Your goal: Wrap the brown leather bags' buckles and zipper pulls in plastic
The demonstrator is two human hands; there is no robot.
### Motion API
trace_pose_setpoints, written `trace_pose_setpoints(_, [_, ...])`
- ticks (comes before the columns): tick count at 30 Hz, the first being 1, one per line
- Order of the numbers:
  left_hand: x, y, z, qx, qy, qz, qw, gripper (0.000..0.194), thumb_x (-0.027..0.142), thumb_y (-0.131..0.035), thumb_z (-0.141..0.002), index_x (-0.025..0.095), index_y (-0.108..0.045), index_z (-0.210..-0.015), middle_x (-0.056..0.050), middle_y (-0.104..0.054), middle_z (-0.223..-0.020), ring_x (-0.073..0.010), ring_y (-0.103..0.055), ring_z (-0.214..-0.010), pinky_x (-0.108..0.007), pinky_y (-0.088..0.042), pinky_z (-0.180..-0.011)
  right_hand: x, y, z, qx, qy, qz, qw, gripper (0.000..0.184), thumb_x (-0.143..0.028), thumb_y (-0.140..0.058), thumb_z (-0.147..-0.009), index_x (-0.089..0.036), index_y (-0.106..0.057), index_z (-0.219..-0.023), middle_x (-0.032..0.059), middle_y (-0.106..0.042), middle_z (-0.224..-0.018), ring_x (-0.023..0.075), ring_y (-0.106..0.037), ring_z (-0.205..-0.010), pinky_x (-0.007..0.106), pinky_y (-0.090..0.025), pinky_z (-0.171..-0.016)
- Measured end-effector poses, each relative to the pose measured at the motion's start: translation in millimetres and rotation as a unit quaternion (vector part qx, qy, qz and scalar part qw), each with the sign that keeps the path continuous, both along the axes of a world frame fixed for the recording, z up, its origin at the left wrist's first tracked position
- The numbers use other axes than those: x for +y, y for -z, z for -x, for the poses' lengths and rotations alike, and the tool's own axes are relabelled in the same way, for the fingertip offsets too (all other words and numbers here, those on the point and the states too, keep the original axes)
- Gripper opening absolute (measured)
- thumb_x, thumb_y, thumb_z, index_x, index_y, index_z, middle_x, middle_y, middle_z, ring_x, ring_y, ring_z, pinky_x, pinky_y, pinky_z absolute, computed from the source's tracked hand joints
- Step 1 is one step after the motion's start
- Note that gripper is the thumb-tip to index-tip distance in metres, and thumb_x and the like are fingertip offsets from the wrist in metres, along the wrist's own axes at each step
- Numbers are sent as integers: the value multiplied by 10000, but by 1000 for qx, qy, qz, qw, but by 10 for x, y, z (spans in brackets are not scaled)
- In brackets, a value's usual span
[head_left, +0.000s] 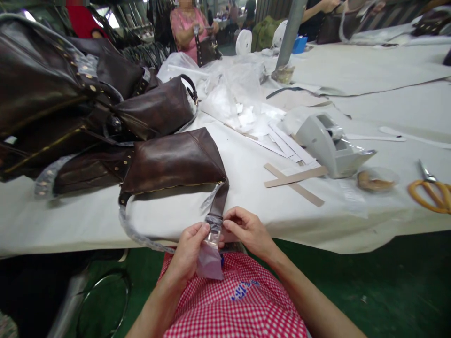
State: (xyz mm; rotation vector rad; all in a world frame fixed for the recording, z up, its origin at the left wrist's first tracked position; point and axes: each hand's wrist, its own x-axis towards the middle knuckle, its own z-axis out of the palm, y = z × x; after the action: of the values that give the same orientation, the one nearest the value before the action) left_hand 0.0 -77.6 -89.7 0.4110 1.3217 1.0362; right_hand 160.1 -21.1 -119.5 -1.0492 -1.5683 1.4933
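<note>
Down at the lower middle of the frame, the person's left hand [192, 244] has its thumb pressed on the dark brown leather strap end wrapped in clear plastic film [213, 222], holding it over the lap, while a loose, pale translucent plastic sheet [210, 264] hangs below the fingers. The right hand [246, 227] comes in from the other side, thumb and forefinger bent and nearly together at the strap's edge; from where I stand I cannot tell whether it grips anything. The strap runs up to the glossy dark brown leather shoulder bag with a gold zip [176, 159], lying left of centre on the white-covered table [246, 197]; the bag's other strap, a film-wrapped curve [136, 232], loops down over the table edge toward the left forearm. More dark brown studded bags [151, 108] are heaped at the upper left. Right of centre, two crossed tan card strips [295, 177] lie just beside a pale grey tape dispenser [329, 145], and orange-handled metal scissors [431, 192] rest at the right edge. Crumpled clear plastic bags [229, 87] are piled at the upper middle, and beyond them a co-worker in a pink top [188, 28] holds another dark bag [207, 50]. A red-and-white checked apron [236, 300] covers the person's lap.
</note>
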Motion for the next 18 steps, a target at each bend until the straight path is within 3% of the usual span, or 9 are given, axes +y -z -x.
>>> trace_pose_setpoints(11, [-4, 65, 27, 3, 2, 3, 1000, 497, 528, -810, -596, 111, -667, -825, -54, -713, -640, -154, -635, -543, -234, -484, -540, 25, -8, -20, -75, -27, -235, 969, 91, -137, -539, -867, -200, -592, -829, 32, -597, -863, 150, -580, -791, 268, -470, -716])
trace_pose_setpoints(18, [7, 58, 11, -6, 11, -6, 1000, 456, 511, -804, -610, 115, -668, -792, -44, -698, -618, -149, -624, -548, -232, -475, -554, 74, 1, 11, -112, -49, -304, 945, 90, -122, -497, -860, -195, -534, -824, 88, -557, -986, 182, -580, -863, 303, -500, -746])
